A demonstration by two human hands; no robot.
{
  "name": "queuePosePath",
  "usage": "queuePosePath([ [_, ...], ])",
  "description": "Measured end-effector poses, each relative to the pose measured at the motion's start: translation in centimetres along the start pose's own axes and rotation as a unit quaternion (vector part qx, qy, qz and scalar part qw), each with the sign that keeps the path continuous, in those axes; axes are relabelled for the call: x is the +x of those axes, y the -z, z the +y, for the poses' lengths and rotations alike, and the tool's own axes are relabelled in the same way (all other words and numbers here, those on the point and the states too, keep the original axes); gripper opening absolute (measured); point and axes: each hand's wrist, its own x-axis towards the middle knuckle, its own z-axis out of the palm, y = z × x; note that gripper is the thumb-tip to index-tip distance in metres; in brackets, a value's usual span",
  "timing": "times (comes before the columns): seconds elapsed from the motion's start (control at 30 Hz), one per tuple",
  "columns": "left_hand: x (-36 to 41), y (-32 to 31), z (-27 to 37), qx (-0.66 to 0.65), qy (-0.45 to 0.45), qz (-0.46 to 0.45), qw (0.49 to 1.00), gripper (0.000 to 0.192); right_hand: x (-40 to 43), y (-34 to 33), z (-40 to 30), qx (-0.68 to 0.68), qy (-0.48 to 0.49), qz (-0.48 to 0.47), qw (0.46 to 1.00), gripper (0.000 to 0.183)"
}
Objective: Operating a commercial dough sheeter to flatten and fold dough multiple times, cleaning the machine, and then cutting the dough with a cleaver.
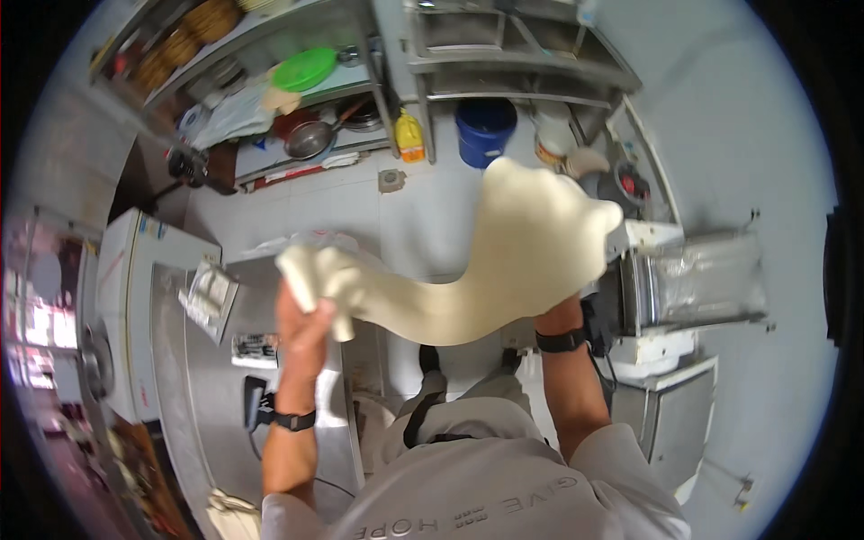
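Note:
A long, smooth sheet of pale dough [439,314] hangs between my two hands in midair and sags in the middle. My left hand [305,331] grips its bunched, folded end, with the thumb on top. On the other side the sheet widens and drapes over my right hand [563,316], which supports it from below. The dough hides the fingers of that hand. Close by my right forearm stands a machine with a sloping metal tray [709,280], apparently a dough sheeter. Beneath my left hand is a stainless steel worktable [216,378].
Steel shelves [223,67] hold a green basin [304,69] and a frying pan [310,140]. A blue bucket [482,135] and a yellow jug [409,135] stand on the floor near a steel sink [466,30]. A white chest-like appliance [125,270] is at left.

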Motion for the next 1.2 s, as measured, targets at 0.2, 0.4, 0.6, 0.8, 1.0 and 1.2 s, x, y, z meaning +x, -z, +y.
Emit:
queuePosePath([
  [0.2,-2.9,-0.5,-5.1,0.015,0.047,0.012,0.999,0.094,-7.0,-0.7,-15.8,0.07,0.129,-0.112,0.983,0.053],
  [0.4,-2.8,-4.2,-7.4,-0.14,-0.045,-0.001,0.989,0.095,-9.9,0.7,-21.0,0.129,0.182,-0.227,0.948,0.055],
  [0.6,-7.2,-3.4,-0.5,-0.266,-0.098,0.043,0.958,0.065,-4.5,-3.9,-19.0,0.181,0.128,-0.363,0.905,0.057],
  [0.8,-13.0,-4.6,8.2,-0.312,-0.122,0.116,0.935,0.05,-7.5,-12.3,-7.7,0.239,-0.05,-0.547,0.801,0.06],
  [1.0,-20.6,-7.4,13.3,-0.238,-0.153,0.222,0.933,0.056,-19.9,-9.9,0.7,0.153,-0.404,-0.64,0.635,0.064],
  [1.2,-30.2,-7.8,18.2,-0.154,-0.192,0.357,0.901,0.059,-29.3,-7.8,3.2,0.008,-0.635,-0.62,0.46,0.068],
])
